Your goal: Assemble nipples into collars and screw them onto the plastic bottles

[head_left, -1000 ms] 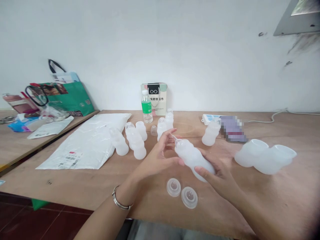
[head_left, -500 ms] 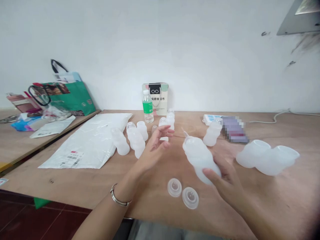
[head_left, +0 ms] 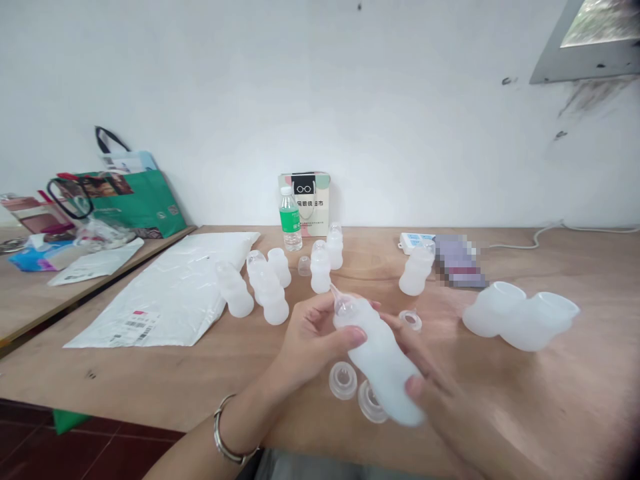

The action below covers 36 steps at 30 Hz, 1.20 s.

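A frosted white baby bottle (head_left: 387,357) with a clear pointed nipple top is held tilted over the table, its tip toward the upper left. My left hand (head_left: 317,337) is closed around the top end, thumb across the neck. Around the lower body, my right hand (head_left: 433,383) grips with its thumb on the near side. Beneath the bottle lie a clear ring-shaped lid (head_left: 343,381) and a second lid (head_left: 370,403), partly covered by it. Another such lid (head_left: 411,321) rests just beyond my right fingers.
Several frosted bottles (head_left: 274,293) stand left of centre, near a clear cap (head_left: 304,267). One bottle (head_left: 416,275) is by a phone (head_left: 457,260); two uncapped ones (head_left: 537,325) stand right. Behind are a water bottle (head_left: 291,223), paper bag (head_left: 320,207) and white mailer (head_left: 170,287).
My left hand has come down and right and closed on the bottle's top. The right hand has brought the bottle lower and nearer. A third lid now shows behind it.
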Tool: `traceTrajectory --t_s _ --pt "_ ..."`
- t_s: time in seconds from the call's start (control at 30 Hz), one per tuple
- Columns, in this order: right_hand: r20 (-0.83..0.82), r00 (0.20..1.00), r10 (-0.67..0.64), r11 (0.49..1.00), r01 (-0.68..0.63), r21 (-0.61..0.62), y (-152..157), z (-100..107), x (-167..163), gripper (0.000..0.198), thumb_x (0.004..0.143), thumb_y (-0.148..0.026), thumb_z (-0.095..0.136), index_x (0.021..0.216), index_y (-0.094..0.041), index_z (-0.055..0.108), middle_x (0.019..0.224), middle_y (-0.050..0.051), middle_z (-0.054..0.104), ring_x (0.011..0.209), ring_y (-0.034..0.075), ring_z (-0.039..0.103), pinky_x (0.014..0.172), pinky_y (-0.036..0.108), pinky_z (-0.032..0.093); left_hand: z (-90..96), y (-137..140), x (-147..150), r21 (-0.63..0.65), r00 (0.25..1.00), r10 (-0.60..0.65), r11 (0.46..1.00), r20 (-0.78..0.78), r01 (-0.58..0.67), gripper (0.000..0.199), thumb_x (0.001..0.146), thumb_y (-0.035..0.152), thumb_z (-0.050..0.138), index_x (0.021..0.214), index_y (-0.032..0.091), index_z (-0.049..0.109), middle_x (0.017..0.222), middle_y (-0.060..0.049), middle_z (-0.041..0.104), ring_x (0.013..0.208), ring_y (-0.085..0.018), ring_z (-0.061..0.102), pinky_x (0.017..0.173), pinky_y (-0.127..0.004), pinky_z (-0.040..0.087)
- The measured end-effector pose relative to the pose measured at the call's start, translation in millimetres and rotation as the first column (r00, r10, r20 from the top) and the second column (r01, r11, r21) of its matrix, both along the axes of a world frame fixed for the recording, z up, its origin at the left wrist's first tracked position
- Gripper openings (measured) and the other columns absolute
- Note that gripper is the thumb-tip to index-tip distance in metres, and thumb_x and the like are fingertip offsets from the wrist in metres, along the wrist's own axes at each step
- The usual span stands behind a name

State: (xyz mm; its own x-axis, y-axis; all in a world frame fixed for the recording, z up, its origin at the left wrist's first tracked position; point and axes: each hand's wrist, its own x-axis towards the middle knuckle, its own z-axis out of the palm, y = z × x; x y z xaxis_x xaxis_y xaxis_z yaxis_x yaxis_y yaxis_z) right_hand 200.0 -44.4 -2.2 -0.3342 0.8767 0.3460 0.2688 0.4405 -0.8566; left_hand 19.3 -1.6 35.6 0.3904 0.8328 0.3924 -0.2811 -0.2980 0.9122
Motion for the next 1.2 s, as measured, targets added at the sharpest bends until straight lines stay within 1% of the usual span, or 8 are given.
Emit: traceTrajectory --t_s 0.1,0.27,0.47,0.73,0.9,1.0,1.1,1.2 --pt "-0.008 0.994 -0.112 0.993 0.112 -0.032 -2 0 2 0.072 0.076 -0.057 0.063 0.135 -0.028 0.033 0.117 0.012 0.062 0.096 0.025 0.065 0.071 0.034 0.057 -2.0 -2 0 -0.009 0.996 0.023 1.000 -0.082 -0.024 0.036 0.071 0.038 0.076 0.101 0.021 0.070 0.096 -0.005 0.071 0.090 -0.019 0.064 0.075 -0.025 0.049" --pt "-0.258 0.930 0.261 0.841 -0.350 -0.412 -2 10 2 0.063 0.080 -0.055 0.057 0.132 -0.026 0.040 0.092 0.006 0.066 0.076 0.021 0.065 0.062 0.031 0.054 -0.9 -3 2 -0.076 0.992 -0.105 0.992 -0.074 0.099 0.045 0.072 0.053 0.069 0.100 0.017 0.070 0.097 -0.009 0.070 0.081 -0.019 0.063 0.071 -0.027 0.050" --pt "-0.020 0.998 0.052 0.934 -0.056 -0.352 -4 29 -7 0.024 0.076 -0.034 0.063 0.098 -0.025 0.061 0.080 0.002 0.062 0.069 0.017 0.058 0.059 0.027 0.049 9.4 -18 6 -0.043 0.987 -0.015 0.999 -0.163 0.008 0.039 0.069 0.038 0.076 0.103 0.019 0.069 0.087 -0.004 0.068 0.082 -0.016 0.061 0.075 -0.025 0.048" --pt "-0.369 0.855 0.364 0.656 -0.517 -0.550 -5 26 -3 0.040 0.066 -0.055 0.067 0.075 -0.018 0.056 0.067 -0.001 0.051 0.059 0.011 0.045 0.056 0.024 0.037 26.2 -26 -5 0.050 0.923 -0.062 0.995 -0.381 0.087 0.037 0.073 0.040 0.072 0.106 0.024 0.067 0.099 -0.003 0.069 0.092 -0.020 0.062 0.080 -0.029 0.049" --pt "-0.436 0.894 0.109 0.818 -0.330 -0.472 4 8 12 0.046 0.071 -0.061 0.062 0.093 -0.020 0.059 0.085 0.006 0.059 0.075 0.019 0.054 0.066 0.031 0.044 101.5 15 -50 0.395 0.642 0.317 0.918 -0.698 -0.024 0.030 0.086 0.042 0.054 0.109 0.026 0.066 0.102 -0.001 0.069 0.100 -0.019 0.061 0.090 -0.032 0.046" --pt "-0.557 0.831 0.003 0.830 -0.313 -0.463 12 -2 23 0.047 0.075 -0.058 0.059 0.104 -0.022 0.058 0.092 0.008 0.062 0.075 0.020 0.057 0.061 0.031 0.046 132.8 73 -66 0.573 0.257 0.587 0.808 -0.767 -0.136 0.032 0.086 0.042 0.048 0.103 0.022 0.066 0.105 -0.003 0.068 0.096 -0.021 0.061 0.084 -0.032 0.047" --pt "-0.556 0.829 -0.061 0.854 -0.246 -0.459 16 -8 27 0.041 0.077 -0.054 0.060 0.104 -0.023 0.059 0.090 0.008 0.063 0.071 0.019 0.057 0.058 0.030 0.046 129.9 142 -62 0.361 -0.179 0.361 0.932 -0.915 0.034 0.037 0.080 0.036 0.051 0.113 0.021 0.062 0.116 -0.006 0.065 0.101 -0.024 0.059 0.086 -0.036 0.045" --pt "-0.498 0.863 -0.090 0.874 -0.172 -0.455 17 -13 28 0.040 0.079 -0.056 0.058 0.095 -0.020 0.063 0.083 0.008 0.064 0.065 0.017 0.056 0.055 0.029 0.044 104.7 195 -49 0.191 -0.279 0.197 0.980 -0.940 0.048 0.049 0.066 0.033 0.069 0.114 0.022 0.063 0.122 -0.007 0.062 0.107 -0.028 0.057 0.091 -0.039 0.044"
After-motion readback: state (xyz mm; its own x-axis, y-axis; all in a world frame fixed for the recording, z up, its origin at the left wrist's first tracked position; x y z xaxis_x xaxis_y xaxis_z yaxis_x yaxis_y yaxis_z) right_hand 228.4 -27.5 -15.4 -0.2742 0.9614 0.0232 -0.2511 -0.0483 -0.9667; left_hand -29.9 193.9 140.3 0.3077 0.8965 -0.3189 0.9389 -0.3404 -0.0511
